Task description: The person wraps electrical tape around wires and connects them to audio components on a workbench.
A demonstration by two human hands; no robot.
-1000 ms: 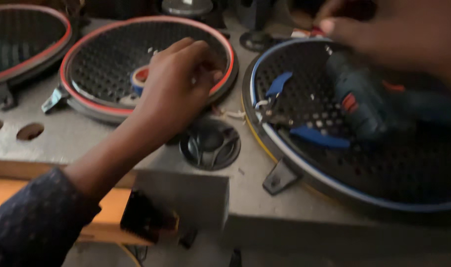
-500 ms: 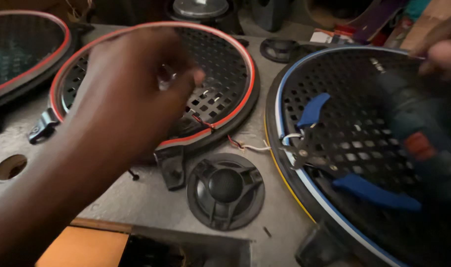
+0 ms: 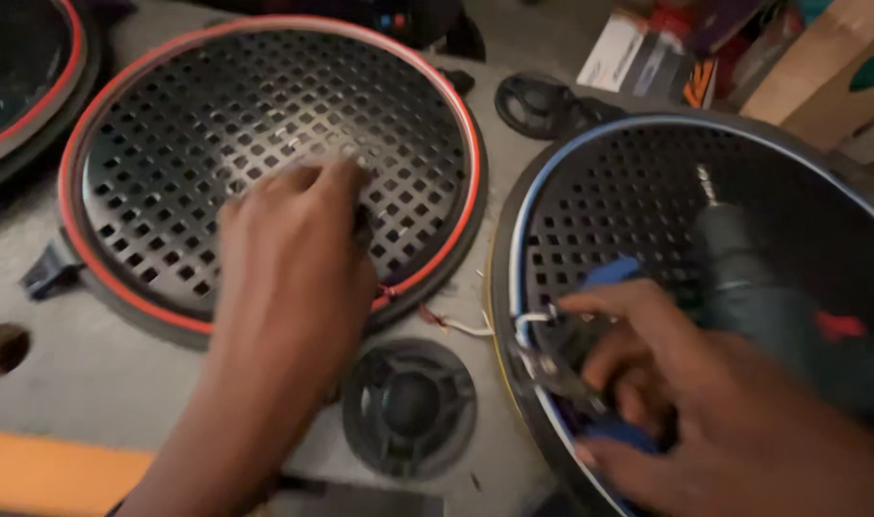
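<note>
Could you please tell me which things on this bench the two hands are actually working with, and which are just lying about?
In hand:
- left hand resting on the red-rimmed grille
- right hand closing on the blue-handled pliers
- blue-rimmed grille under the pliers

Lying about:
- cordless drill on the blue-rimmed grille
- small round speaker
- cardboard boxes
- third grille, far left

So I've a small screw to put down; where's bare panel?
Bare grey panel lies between the red-rimmed grille, the round hole and the small speaker. Crowded: left hand covers that grille; right hand, pliers and drill fill the blue-rimmed grille.
</note>
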